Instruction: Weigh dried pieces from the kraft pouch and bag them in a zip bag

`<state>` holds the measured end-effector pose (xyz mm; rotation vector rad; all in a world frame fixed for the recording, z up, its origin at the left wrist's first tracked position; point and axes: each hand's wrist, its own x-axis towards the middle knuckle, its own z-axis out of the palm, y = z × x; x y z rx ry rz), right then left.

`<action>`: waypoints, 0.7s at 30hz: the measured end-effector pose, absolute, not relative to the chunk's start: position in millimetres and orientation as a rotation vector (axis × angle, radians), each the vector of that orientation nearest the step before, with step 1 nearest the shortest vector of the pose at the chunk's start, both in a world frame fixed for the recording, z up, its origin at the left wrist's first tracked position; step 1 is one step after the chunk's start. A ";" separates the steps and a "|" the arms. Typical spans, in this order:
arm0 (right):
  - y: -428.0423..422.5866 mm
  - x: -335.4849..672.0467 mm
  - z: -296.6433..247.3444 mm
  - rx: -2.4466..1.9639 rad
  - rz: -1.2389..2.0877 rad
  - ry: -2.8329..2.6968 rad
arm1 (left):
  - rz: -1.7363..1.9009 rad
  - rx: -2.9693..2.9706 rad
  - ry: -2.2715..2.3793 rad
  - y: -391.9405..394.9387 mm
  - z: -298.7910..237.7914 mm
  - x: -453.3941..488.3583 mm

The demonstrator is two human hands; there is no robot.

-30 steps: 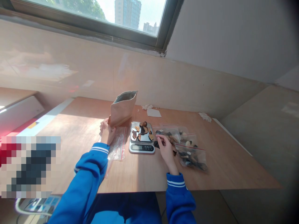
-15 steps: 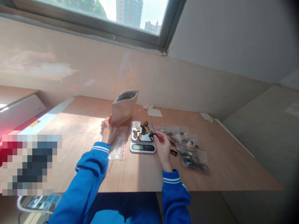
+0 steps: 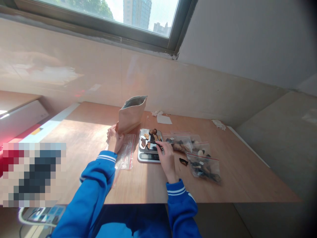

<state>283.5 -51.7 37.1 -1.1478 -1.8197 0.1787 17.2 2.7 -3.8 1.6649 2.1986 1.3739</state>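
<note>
1. Centre of frame, the right hand [image 3: 166, 158] pinches a dark dried piece [image 3: 159, 145], fingertips nearly together, right over the scale [image 3: 141, 158]!
2. Left of centre, the left hand's [image 3: 114, 139] fingers curl on the lower edge of a paper pouch [image 3: 130, 118]: mouth open, contents hidden.
3. Looks partway: several pieces [image 3: 153, 138] lie weighed down there, one loose piece [image 3: 183, 161] off it, beside filled clear bags [image 3: 204, 169].

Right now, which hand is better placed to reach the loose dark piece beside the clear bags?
Probably the right hand: it is closer to the loose dark piece, though it seems to pinch a second piece over the scale. The left hand holds the open pouch.
</note>
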 end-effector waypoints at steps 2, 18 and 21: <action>-50.7 282.4 35.0 -1.147 0.144 -1.851 | 1.366 1.683 2.201 3.4 -5.2 16.5; -52.3 279.4 30.9 -1.141 -0.070 -1.955 | 1.322 1.661 2.205 0.8 -0.3 17.7; -53.9 281.1 31.2 -1.174 -0.063 -1.904 | 1.314 1.642 2.208 0.2 0.8 18.5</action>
